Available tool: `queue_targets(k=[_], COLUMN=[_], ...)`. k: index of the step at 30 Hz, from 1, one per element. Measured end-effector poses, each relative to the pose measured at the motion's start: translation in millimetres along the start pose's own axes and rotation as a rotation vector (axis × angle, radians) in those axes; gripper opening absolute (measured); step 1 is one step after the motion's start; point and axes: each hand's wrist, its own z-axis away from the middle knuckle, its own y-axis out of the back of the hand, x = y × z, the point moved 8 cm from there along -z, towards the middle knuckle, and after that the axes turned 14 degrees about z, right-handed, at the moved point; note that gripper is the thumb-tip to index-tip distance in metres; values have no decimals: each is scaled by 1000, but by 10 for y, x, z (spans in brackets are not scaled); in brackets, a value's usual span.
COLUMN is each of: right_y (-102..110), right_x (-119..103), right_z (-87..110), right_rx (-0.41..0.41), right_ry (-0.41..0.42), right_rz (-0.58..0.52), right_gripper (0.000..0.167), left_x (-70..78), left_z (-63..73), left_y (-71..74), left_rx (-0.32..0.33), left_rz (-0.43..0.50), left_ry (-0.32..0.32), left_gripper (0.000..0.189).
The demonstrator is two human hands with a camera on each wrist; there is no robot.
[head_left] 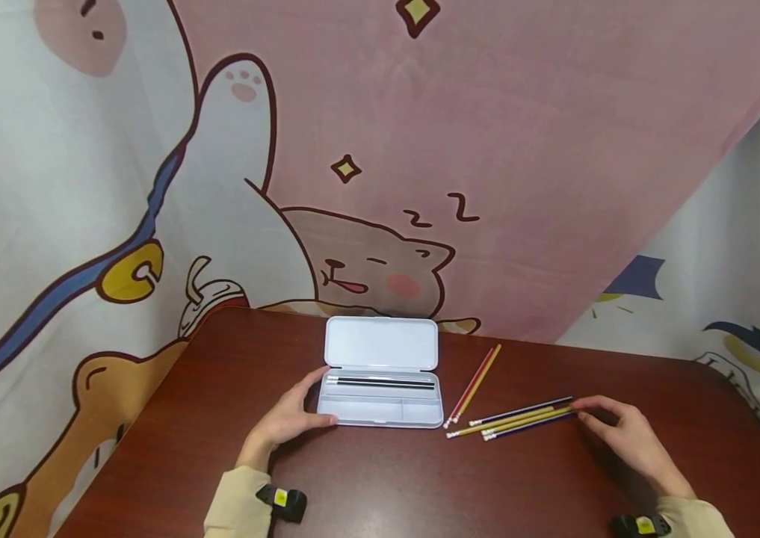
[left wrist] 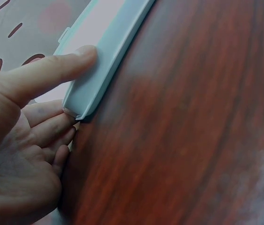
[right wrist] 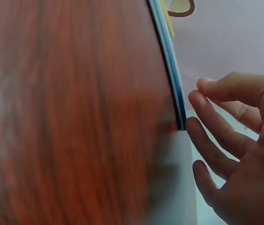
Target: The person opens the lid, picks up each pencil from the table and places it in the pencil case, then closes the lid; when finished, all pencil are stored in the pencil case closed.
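A white pencil case (head_left: 359,411) lies with its lid (head_left: 381,342) raised; black pencils (head_left: 382,383) rest in its rear compartment. My left hand (head_left: 292,415) holds the case's left end, thumb at the front corner and fingers at the side. In the left wrist view, the thumb lies over the case edge (left wrist: 106,70). My right hand (head_left: 625,433) has its fingertips right at the right-hand ends of a loose bunch of two yellow pencils (head_left: 521,422) and two dark blue ones. In the right wrist view, loosely bent fingers sit beside a blue pencil (right wrist: 171,70), not wrapped round it.
Between the case and the bunch, a red pencil (head_left: 470,385) and a yellow pencil (head_left: 480,379) lie slanted side by side. Everything stands on a dark reddish-brown wooden table (head_left: 380,486). A cartoon-printed cloth (head_left: 521,149) hangs behind its back edge.
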Motion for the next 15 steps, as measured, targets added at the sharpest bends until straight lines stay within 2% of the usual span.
queue_targets(k=[8, 15], right_y=[13, 9], right_x=[71, 37], right_z=[-22, -91], right_rx=[22, 61], right_ry=[-26, 17], right_rz=[-15, -45], right_gripper=[15, 14], left_x=[-3, -2], left_z=[-12, -15], left_y=[5, 8], left_rx=[-3, 0], left_rz=[-1, 4], left_ry=[-20, -28], left_gripper=[90, 90])
